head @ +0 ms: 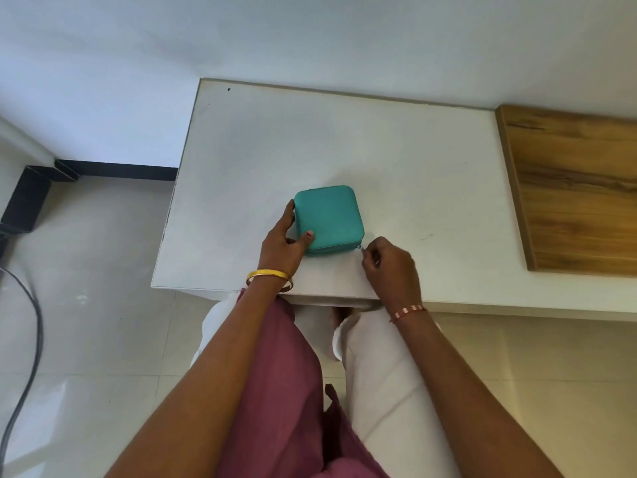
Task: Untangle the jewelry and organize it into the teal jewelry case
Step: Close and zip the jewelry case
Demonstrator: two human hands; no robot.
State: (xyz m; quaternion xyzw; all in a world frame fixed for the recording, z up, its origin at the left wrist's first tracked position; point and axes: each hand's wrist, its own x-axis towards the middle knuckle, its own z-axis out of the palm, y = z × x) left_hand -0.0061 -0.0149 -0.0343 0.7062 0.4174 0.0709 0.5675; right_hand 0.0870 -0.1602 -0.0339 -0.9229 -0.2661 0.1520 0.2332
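Observation:
A closed, square teal jewelry case (327, 217) lies on the white table (396, 160) near its front edge. My left hand (282, 241) grips the case's left side, thumb lying on the lid and fingers along the left wall. My right hand (387, 267) is at the case's front right corner and pinches the small silver zipper pull (359, 248) between its fingertips. No loose jewelry shows on the table.
A wooden board (575, 191) lies on the table's right part. The wall runs along the table's far edge. Tiled floor and a dark cable (31, 339) are at the left. My knees sit under the table's front edge.

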